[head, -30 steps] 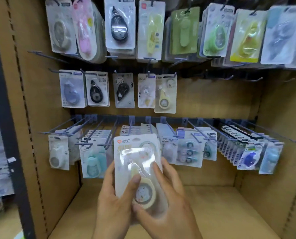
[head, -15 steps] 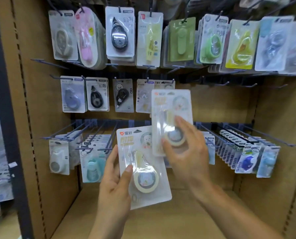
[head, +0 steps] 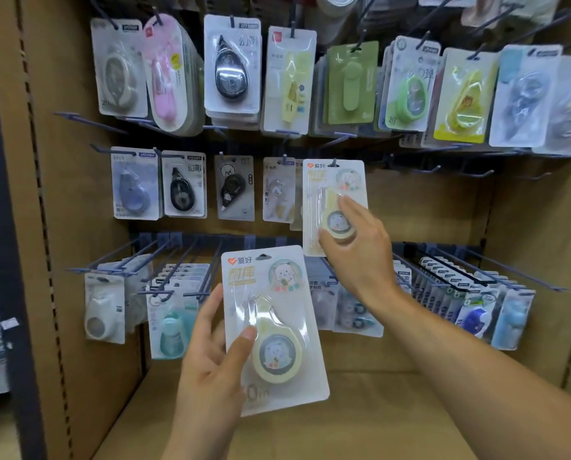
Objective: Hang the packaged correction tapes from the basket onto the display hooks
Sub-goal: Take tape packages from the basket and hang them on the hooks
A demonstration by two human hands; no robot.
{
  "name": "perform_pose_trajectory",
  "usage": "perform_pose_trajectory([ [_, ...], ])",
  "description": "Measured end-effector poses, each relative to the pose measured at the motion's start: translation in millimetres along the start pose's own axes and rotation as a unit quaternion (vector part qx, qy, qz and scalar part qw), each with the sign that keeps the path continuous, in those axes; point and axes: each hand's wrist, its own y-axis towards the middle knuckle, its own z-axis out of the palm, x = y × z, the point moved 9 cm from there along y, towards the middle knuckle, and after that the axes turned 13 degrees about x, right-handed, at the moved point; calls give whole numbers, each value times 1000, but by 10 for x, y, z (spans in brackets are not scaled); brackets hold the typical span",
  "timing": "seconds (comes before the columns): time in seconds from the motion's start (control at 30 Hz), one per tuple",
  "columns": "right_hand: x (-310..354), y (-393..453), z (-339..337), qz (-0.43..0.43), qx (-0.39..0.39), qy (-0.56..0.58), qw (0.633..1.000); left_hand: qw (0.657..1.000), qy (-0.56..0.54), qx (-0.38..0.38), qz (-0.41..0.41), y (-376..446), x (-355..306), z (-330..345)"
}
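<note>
My left hand grips a packaged correction tape, a white card with a pale yellow dispenser, held tilted in front of the lower hook row. My right hand pinches a second, matching package by its lower part, thumb and fingers around the dispenser bubble. That package's top hole sits at a hook in the middle row, just right of the other hanging packages. The basket is out of sight.
Three rows of blue hooks hold many packaged tapes: a crowded top row, a middle row with bare hooks to the right, and a lower row. A cardboard shelf floor lies below; cardboard walls close both sides.
One second ago both hands held the stacked packages together. My right hand took one package and raised it up and right to the middle-row hook; my left hand kept the other low.
</note>
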Motion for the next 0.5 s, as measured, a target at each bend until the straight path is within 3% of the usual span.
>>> perform_pose_trajectory([
  [0.5, -515, 1123, 581, 67, 65, -91, 992, 999, -25, 16, -15, 139, -33, -261],
])
